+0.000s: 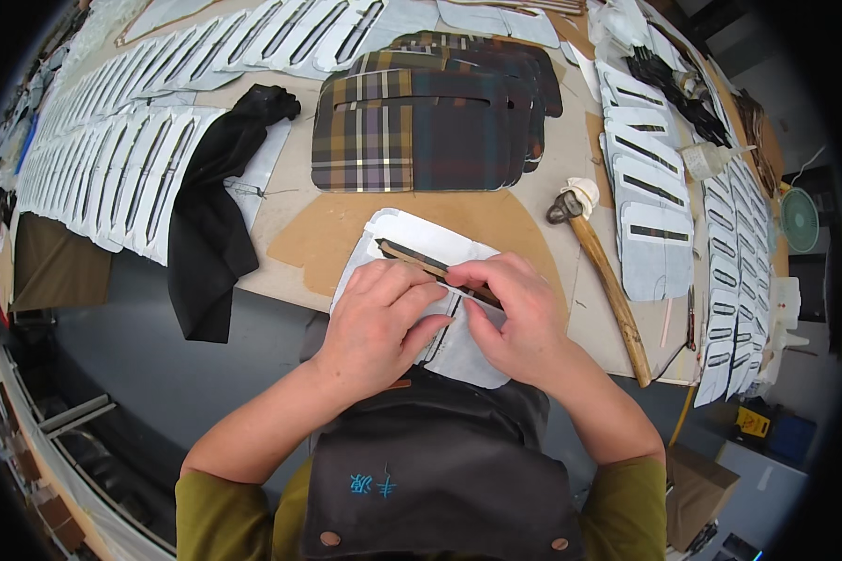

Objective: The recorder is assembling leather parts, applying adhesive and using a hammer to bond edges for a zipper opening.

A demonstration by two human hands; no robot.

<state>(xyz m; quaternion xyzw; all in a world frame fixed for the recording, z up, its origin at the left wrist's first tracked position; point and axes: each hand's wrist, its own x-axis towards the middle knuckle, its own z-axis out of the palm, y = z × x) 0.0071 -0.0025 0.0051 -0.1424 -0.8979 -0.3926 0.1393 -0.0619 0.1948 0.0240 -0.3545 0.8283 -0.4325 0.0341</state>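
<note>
A white-backed fabric panel (pixel 346 280) lies at the near edge of the table, partly overhanging toward my apron. Across it runs a slot edged with a dark and tan strip (pixel 412 257). My left hand (pixel 379 323) presses on the panel just below the strip, fingers bent and close together. On the strip's right part, my right hand (pixel 515 318) pinches the slot edge between thumb and fingers. Both sets of fingertips nearly meet at the middle of the slot and cover part of it.
Slotted plaid panels (pixel 365 140) are stacked beyond my hands. A wooden-handled hammer (pixel 608 280) lies to the right, near more white slotted panels (pixel 655 252) and a squeeze bottle (pixel 706 161). Black cloth (pixel 210 224) hangs over the edge at left, beside rows of white pieces (pixel 112 178).
</note>
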